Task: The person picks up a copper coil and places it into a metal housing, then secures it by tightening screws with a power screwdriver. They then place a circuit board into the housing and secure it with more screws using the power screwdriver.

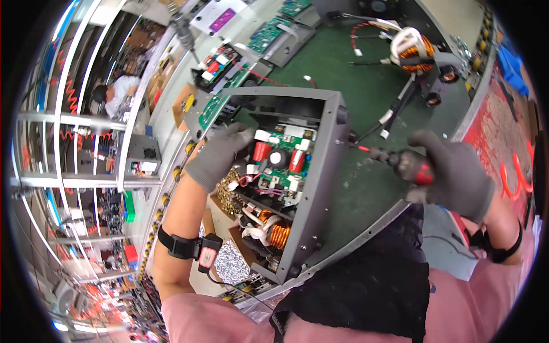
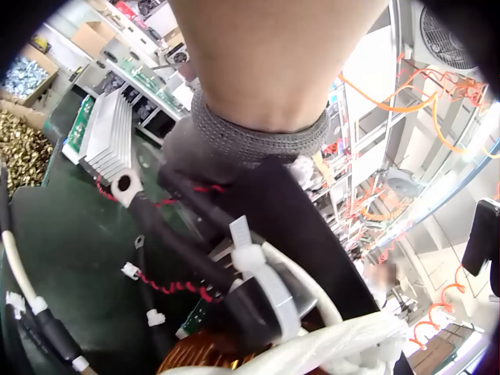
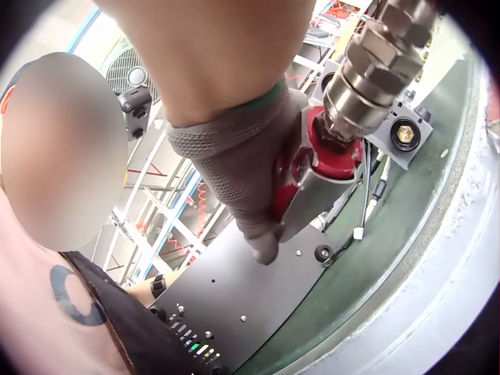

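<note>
Here's the grey case, mid-bench, boards showing; at its nine o'clock the gloved left hand grips the edge, fingers bent over it. Over at three, the gloved right hand has its fingers wrapped round a red-and-black driver, bit pointing at nine, near the side panel.

grey case, open | on green bench | red-black driver, bit toward case

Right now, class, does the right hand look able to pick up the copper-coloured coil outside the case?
Probably not: the right hand has its fingers curled round a driver, though the coil lies in the open on the green table.
</note>
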A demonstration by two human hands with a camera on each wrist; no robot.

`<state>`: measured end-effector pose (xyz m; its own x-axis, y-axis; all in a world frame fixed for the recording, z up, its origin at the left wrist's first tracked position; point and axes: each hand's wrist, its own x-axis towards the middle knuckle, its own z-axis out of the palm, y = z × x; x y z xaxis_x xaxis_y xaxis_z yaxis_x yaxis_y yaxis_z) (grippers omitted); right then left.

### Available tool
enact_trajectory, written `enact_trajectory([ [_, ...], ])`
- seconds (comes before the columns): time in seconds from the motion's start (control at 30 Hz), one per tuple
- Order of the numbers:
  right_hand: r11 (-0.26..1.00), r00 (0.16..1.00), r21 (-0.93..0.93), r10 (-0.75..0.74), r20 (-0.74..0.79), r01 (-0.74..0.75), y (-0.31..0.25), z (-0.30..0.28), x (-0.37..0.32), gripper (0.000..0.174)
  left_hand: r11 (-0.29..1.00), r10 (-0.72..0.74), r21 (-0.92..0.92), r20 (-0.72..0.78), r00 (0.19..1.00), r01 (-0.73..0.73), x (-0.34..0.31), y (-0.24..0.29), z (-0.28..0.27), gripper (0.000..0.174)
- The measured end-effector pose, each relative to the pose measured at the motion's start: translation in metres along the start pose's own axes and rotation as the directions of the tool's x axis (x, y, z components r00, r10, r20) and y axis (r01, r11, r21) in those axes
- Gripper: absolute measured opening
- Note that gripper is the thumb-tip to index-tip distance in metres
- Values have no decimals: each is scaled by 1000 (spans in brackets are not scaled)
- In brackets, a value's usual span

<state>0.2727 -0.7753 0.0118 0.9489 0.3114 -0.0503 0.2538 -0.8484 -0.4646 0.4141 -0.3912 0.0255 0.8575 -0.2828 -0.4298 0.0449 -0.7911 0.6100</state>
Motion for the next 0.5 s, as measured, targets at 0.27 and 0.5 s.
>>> enact_trajectory([
  [0.27,902,985,416,-56,-161,119,-32,4,5,60,632,22,-768,-119,993,-106,-47,39,7,32],
  [0.5,920,978,340,-156,-139,195,-56,9,20,58,761,48,-646,-34,998,-59,-68,80,26,29],
])
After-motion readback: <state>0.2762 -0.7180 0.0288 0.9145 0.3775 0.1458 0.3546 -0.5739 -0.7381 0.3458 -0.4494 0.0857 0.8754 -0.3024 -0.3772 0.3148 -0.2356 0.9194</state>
